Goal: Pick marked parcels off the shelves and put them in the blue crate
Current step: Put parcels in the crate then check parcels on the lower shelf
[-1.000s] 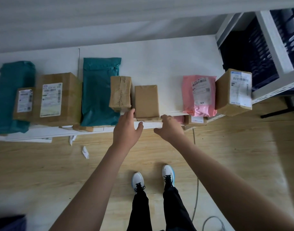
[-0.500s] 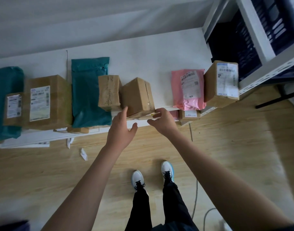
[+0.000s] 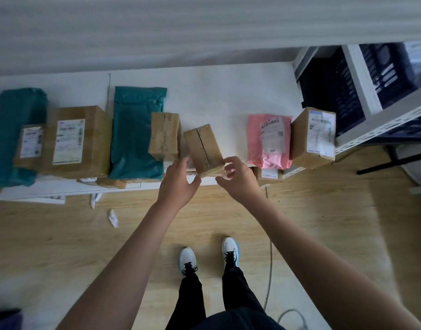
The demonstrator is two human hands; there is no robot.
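A small brown box (image 3: 203, 148) with a taped seam sits tilted at the front edge of the white shelf (image 3: 228, 96). My left hand (image 3: 178, 184) holds its lower left corner between fingers and thumb. My right hand (image 3: 238, 179) pinches its lower right corner with curled fingers. No label shows on the box faces I can see. Other parcels line the shelf: a brown box with writing (image 3: 165, 135), a teal mailer (image 3: 136, 132), a labelled carton (image 3: 76, 141), a pink labelled mailer (image 3: 269, 140) and a labelled box (image 3: 314, 138).
A second teal mailer (image 3: 14, 134) with a small labelled box (image 3: 30, 145) lies far left. Dark blue crates (image 3: 385, 70) stand in the white rack at the right. More parcels peek from a lower shelf. A blue edge (image 3: 4, 320) shows bottom left. Paper scraps and a cable lie on the wooden floor.
The small brown box has been turned and tipped from lying square to standing askew at the shelf edge. Both hands closed in around its lower corners.
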